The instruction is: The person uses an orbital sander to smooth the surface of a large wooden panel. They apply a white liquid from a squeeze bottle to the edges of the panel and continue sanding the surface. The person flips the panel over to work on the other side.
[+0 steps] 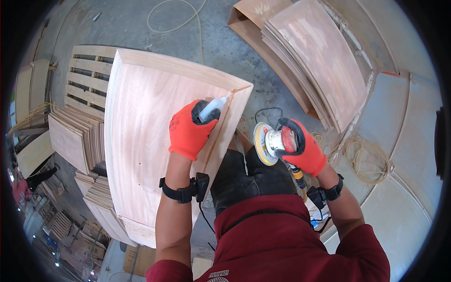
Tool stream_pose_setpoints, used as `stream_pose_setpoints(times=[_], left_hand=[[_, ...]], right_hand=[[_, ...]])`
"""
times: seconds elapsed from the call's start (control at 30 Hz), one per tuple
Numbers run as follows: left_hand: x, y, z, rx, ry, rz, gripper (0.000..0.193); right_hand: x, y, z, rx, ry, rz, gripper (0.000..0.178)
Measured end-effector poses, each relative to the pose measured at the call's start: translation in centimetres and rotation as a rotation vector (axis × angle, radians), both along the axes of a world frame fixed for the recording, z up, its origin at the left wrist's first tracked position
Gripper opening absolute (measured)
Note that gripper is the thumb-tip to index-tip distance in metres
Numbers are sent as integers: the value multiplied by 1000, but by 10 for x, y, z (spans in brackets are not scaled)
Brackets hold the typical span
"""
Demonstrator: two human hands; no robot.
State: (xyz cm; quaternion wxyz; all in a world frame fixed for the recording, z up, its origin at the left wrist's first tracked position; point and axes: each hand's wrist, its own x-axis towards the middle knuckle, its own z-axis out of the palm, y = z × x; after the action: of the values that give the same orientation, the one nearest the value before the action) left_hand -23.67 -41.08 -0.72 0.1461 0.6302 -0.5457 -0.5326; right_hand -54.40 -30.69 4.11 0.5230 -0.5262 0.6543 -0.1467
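My left hand point(193, 129), in a red and black work glove, is closed around a white squeeze bottle point(212, 109). The bottle's tip points at the inner edge of a framed wooden panel point(145, 117), close to its far right corner. A brownish line runs along that edge. Out to the right, beyond the panel, my right hand point(303, 149) grips a round orbital sander point(277, 142) in a matching glove. Its yellow-rimmed pad faces left, apart from the wood, and a hose fitting hangs below the hand.
Stacked thin boards point(73, 136) and a slatted pallet point(88, 77) stand left of the panel. More curved boards point(324, 56) lean at the far right. A coiled hose point(366, 160) lies on the right, and a thin hose point(199, 33) trails across the far floor.
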Motion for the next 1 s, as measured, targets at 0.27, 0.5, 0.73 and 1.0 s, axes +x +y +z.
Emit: stream_pose_setpoints(times=[0.27,0.5,0.73,1.0], left_hand=[[12,-2,-5,-42,-31,67,30],[22,-5,-4,-35,-35,103,31],[34,-10,-8,-12,4,138,28],[44,-14,0,23,-10,178,29]], right_hand=[[-3,1,-3,18,9,8,88],[2,-2,1,-13,13,10,86],[9,-7,7,-24,15,33,85],[8,-1,3,-48,36,44,93]])
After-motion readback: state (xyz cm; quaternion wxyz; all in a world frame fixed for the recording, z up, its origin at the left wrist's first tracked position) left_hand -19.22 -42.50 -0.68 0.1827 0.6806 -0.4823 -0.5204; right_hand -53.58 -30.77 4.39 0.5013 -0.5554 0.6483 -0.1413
